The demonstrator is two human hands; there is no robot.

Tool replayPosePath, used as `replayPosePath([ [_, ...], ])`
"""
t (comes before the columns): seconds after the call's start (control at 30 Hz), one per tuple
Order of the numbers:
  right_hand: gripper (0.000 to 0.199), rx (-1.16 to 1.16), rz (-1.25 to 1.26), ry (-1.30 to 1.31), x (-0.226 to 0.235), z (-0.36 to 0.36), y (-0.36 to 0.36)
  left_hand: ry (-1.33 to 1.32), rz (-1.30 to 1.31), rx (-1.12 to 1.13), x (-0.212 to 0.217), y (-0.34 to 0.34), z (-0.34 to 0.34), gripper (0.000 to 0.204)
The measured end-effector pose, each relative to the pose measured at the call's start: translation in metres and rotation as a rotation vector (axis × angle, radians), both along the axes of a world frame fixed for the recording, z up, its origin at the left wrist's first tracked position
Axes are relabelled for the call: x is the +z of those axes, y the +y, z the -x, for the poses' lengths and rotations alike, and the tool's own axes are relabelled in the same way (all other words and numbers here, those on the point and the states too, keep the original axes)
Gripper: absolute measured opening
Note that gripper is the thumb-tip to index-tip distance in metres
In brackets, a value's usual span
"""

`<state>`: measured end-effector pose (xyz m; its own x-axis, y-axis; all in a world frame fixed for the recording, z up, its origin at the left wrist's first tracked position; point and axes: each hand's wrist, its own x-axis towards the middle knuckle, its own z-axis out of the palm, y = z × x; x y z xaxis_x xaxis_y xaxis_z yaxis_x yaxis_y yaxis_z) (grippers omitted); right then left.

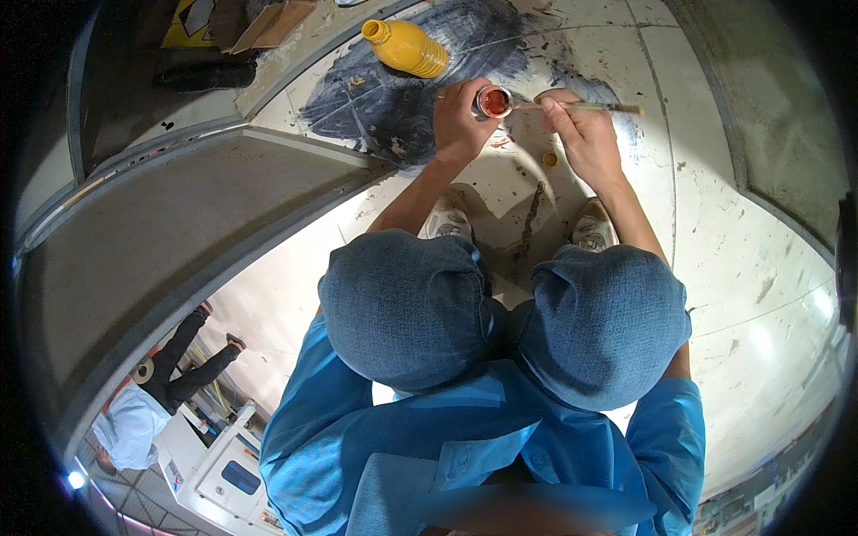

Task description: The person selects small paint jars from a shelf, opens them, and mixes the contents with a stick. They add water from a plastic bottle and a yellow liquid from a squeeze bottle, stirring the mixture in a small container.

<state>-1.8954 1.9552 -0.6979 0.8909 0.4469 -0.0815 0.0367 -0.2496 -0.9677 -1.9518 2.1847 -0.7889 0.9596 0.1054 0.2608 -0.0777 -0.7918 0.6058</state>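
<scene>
I crouch on a pale, paint-stained surface [715,268], with my denim-clad knees low in the view. My left hand [458,121] grips a small round jar [492,102] filled with reddish-orange paint. My right hand [579,134] holds a thin paintbrush [594,107] whose tip points into the jar's mouth. A small orange lid [550,160] lies on the surface just below my right hand. Both hands hover over a patch painted dark blue-grey [393,89].
A yellow plastic bottle [407,46] lies on its side on the dark patch, beyond my left hand. A grey sloped ledge [179,241] runs along the left. Far below at the lower left, another person [152,393] stands beside a white machine [223,464]. Cardboard [273,22] lies at the top.
</scene>
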Motion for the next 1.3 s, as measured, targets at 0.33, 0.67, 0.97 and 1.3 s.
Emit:
replayPosePath([
  [0.33,0.037,-0.019,-0.003,0.011,-0.01,0.003,-0.003,0.02,0.017,-0.017,-0.001,0.0,0.0,0.054],
  [0.67,0.036,-0.027,-0.122,0.205,-0.018,0.004,-0.008,0.038,0.035,-0.019,0.001,-0.002,0.002,0.053],
  [0.97,0.035,-0.047,-0.006,0.045,-0.017,0.006,-0.01,-0.041,0.029,-0.035,0.011,-0.005,0.002,0.051],
  [1.3,0.036,-0.069,-0.105,0.215,-0.016,0.007,-0.011,0.026,0.039,-0.037,0.006,-0.003,0.002,0.052],
])
